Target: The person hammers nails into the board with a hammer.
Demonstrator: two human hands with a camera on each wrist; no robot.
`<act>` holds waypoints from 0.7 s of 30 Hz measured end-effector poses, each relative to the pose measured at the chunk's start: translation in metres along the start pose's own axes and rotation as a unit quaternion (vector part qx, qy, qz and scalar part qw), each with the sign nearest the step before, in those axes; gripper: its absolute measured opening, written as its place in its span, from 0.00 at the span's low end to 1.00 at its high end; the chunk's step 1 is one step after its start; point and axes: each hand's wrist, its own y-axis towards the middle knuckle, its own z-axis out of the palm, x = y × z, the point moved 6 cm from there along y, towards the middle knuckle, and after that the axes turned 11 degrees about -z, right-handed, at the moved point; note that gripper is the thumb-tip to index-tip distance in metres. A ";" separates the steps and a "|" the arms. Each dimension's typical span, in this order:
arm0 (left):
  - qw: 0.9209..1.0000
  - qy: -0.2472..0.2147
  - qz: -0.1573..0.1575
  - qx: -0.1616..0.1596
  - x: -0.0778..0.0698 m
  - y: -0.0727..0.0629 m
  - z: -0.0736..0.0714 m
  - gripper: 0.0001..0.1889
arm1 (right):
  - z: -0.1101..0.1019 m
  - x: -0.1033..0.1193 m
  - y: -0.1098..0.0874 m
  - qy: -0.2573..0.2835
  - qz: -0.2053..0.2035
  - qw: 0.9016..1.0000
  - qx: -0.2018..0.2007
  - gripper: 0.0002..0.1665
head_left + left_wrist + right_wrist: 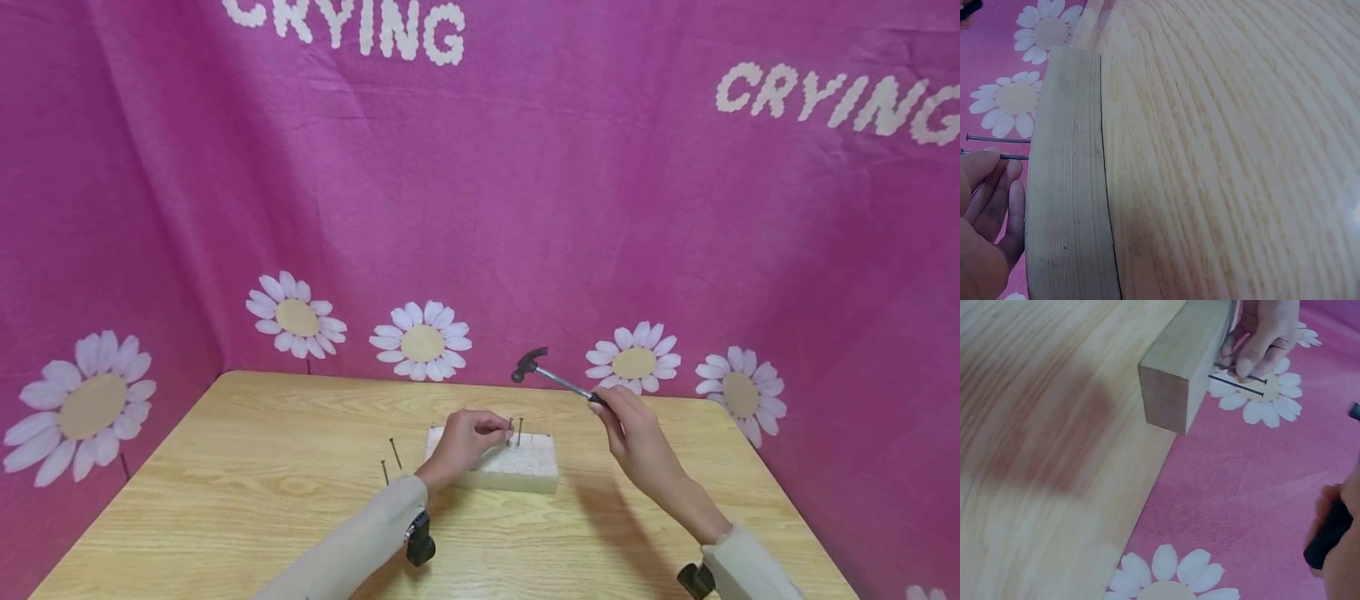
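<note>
A pale wooden block [510,479] lies on the table. My left hand [467,443] is over its top face and pinches an upright nail [1015,157] between thumb and fingers, with the nail's point at the wood. Close to the right of that nail, a second nail [521,432] stands upright in the block by itself. My right hand [643,442] grips a small claw hammer [562,381] by its black handle [1329,534]. The hammer is raised above and right of the block, its dark head towards the nails and apart from them.
To the left of the block are two more nails, one farther back [395,452] and one nearer [385,472]. The wood-grain table [300,500] meets a pink cloth backdrop [525,208] with daisies and lettering behind and at both sides.
</note>
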 end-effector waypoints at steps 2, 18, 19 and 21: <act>1.000 -0.002 0.005 0.001 0.000 0.000 0.000 0.06 | 0.001 0.001 0.000 0.001 -0.002 1.000 0.006 0.15; 1.000 0.003 -0.004 0.005 0.001 0.000 0.000 0.07 | 0.005 0.009 0.004 -0.056 -0.051 0.995 0.067 0.15; 1.000 0.003 -0.002 0.005 0.001 0.000 0.000 0.07 | 0.004 0.010 0.006 -0.062 -0.055 0.994 0.066 0.15; 1.000 0.001 0.001 0.006 0.001 0.000 0.000 0.07 | -0.003 0.010 0.009 -0.069 -0.047 0.996 0.034 0.16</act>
